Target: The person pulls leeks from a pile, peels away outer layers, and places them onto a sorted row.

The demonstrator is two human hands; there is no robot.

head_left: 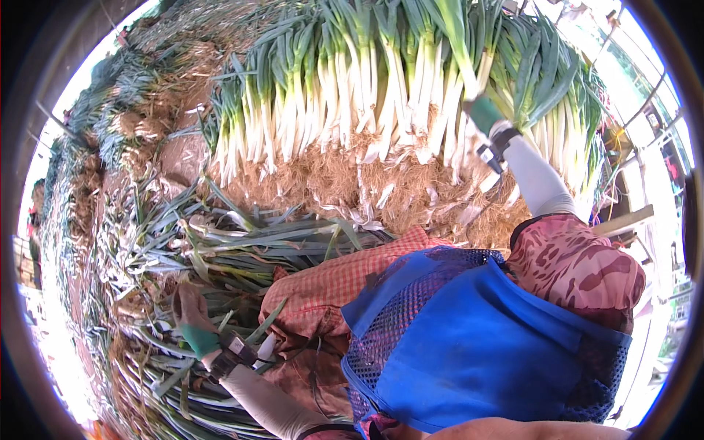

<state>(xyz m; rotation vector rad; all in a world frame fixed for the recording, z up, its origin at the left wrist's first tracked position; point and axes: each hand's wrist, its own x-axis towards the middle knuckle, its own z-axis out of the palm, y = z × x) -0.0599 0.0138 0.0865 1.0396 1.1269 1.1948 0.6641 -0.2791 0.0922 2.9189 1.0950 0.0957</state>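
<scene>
My right hand (483,114), in a green-cuffed work glove with a strapped device at the wrist, is at the white lower part of a leek (465,69), over a long row of leeks (341,93) with white shanks and bushy roots. Its fingertips are hard to see, so the grip is uncertain. My left hand (193,316), gloved alike and also wearing a strapped device, reaches down onto the roots and stalks of a heap of untidy leeks (264,247). Its fingers are partly blurred, and I cannot tell whether they hold a stalk.
More leeks (126,118) lie in long rows at the far left. Loose peeled leaves and roots (385,195) litter the ground between the row and my checked trouser leg (324,280). A wooden beam (624,221) and metal frame bars stand at the right.
</scene>
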